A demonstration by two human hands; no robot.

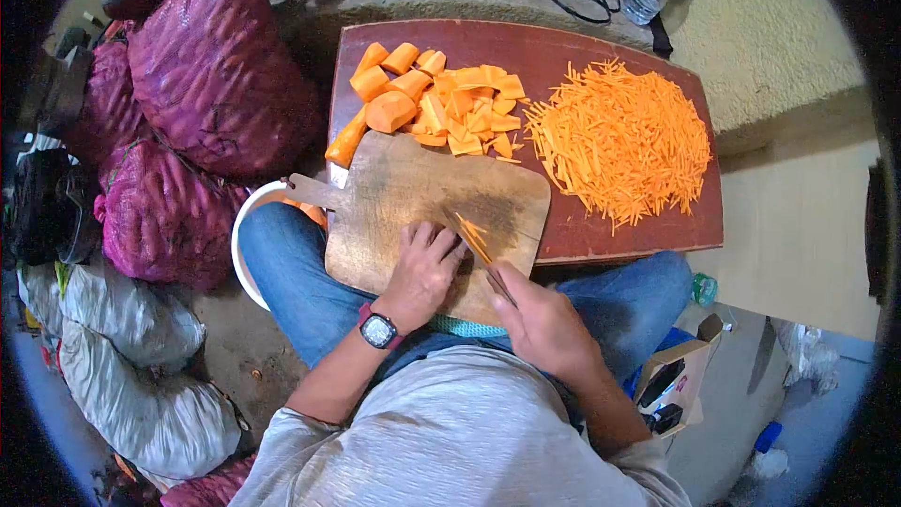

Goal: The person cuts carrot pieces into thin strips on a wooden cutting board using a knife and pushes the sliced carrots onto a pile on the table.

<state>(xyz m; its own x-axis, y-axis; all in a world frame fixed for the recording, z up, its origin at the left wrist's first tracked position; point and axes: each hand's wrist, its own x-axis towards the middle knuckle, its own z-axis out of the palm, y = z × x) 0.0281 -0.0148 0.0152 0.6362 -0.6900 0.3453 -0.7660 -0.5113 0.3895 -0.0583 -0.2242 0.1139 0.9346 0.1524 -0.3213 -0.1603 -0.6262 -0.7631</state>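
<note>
Slanting forward-left from the closed right hand (549, 324), the knife (500, 284) is gripped by its handle. The left hand (420, 272) is rested on the cutting board (389, 178), fingers curled; anything under them is hidden. Carrot slivers (474, 237) are separated from those fingers by the blade. Beyond the board, carrot chunks (390, 111) are piled forward-left, carrot shreds (624, 145) forward-right.

A seated person's right hand (549, 324) gripped a knife (479, 253) over a wooden cutting board (394, 188), the left hand (422, 272) resting on the board beside the blade. Beyond, carrot chunks (404, 84) and a heap of orange shreds (624, 141) lay on a dark red board (526, 42); purple sacks (221, 66) stood at left.
</note>
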